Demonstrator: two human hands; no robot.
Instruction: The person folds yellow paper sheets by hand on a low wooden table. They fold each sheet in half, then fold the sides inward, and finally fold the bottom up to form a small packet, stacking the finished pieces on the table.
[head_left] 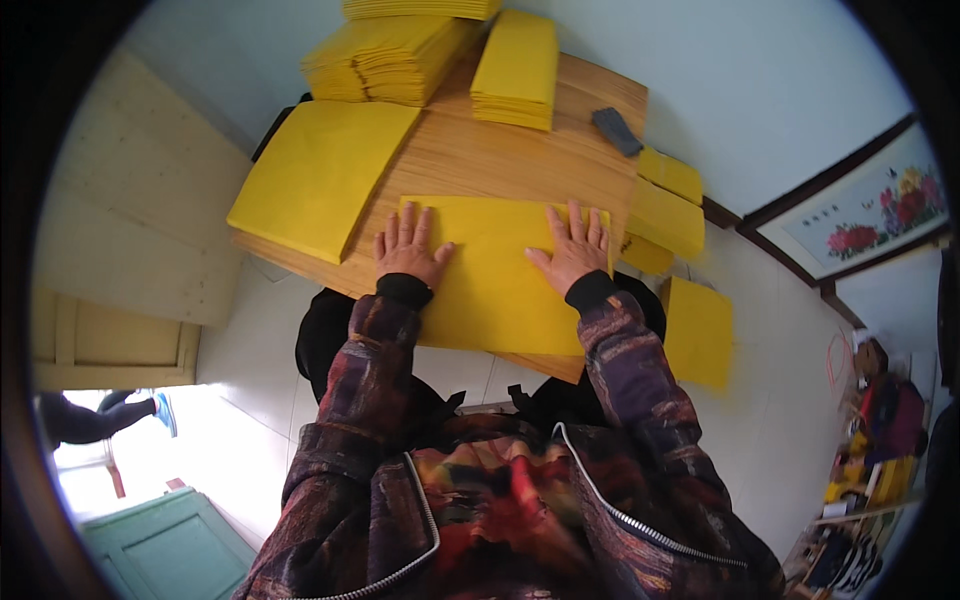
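Note:
A large yellow sheet of paper (505,285) lies flat at the near edge of the wooden table (465,165), part of it reaching past that edge toward my lap. My left hand (408,248) rests on its left side, palm down with the fingers spread. On the right side my right hand (575,246) presses flat in the same way, its fingers apart. Neither hand grips anything. Whether the sheet is single or folded in layers cannot be told.
A stack of yellow sheets (325,175) lies at the table's left. Folded yellow bundles (385,60) and a narrower yellow pile (517,65) stand at the back, near a dark grey cloth (616,131). More yellow stacks (665,215) sit beyond the right edge. A framed flower picture (855,205) leans by the wall.

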